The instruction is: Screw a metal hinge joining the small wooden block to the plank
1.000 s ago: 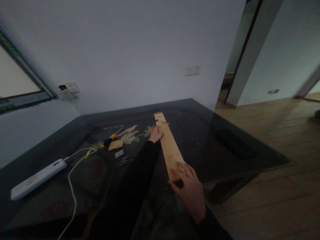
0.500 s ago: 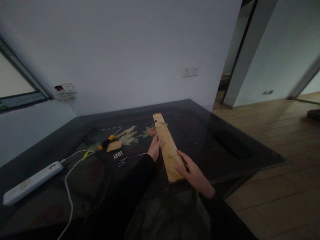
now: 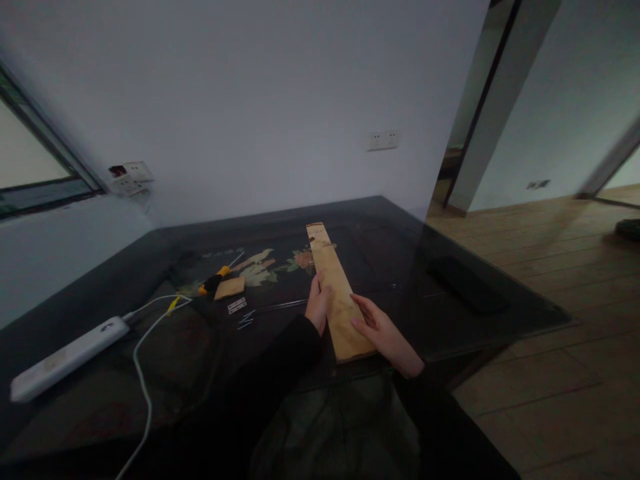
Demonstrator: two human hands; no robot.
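Observation:
A long light wooden plank (image 3: 333,273) lies on the dark glass-topped table (image 3: 150,373), running away from me. My left hand (image 3: 319,303) grips its left edge near the middle, thumb on top. My right hand (image 3: 381,332) holds the right edge close to the near end, fingers curled over the top face. Both sleeves are black.
Left of the plank lie a small wooden block (image 3: 230,287), a yellow-and-black tool (image 3: 214,281), a small metal hinge (image 3: 237,306) and several nails (image 3: 246,320). A white power strip (image 3: 63,359) with its cable (image 3: 143,380) sits at the left. Wooden floor lies to the right.
My left hand slid back along the plank's left edge toward me. My right hand moved from the near end up onto the right edge. The plank stayed put.

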